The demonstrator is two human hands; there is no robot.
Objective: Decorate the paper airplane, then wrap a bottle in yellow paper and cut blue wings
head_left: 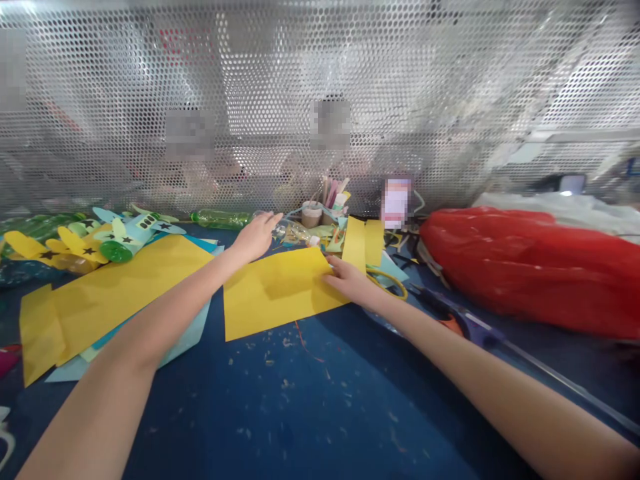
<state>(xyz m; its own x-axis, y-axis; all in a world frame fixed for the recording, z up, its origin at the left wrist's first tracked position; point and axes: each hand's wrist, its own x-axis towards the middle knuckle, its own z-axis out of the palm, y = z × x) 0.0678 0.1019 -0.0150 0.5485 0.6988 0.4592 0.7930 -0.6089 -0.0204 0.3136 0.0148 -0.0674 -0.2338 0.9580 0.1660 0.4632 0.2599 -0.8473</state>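
Observation:
A yellow paper sheet (273,293) lies flat on the blue table (310,407) in front of me. My right hand (350,280) rests on its right edge, fingers pressed down on the paper. My left hand (257,235) reaches past the sheet's far edge toward a clear plastic bottle (295,232) lying among scraps, fingers stretched out and holding nothing that I can see. Yellow paper strips (364,243) stand just beyond my right hand.
More yellow and light-blue paper (107,300) lies at left, with bottle craft planes (117,240) behind it. A cup of sticks (313,213), a green bottle (223,218), scissors (387,280), a glue gun (463,323) and a red plastic bag (530,267) are nearby. A perforated metal screen (320,100) closes the far side.

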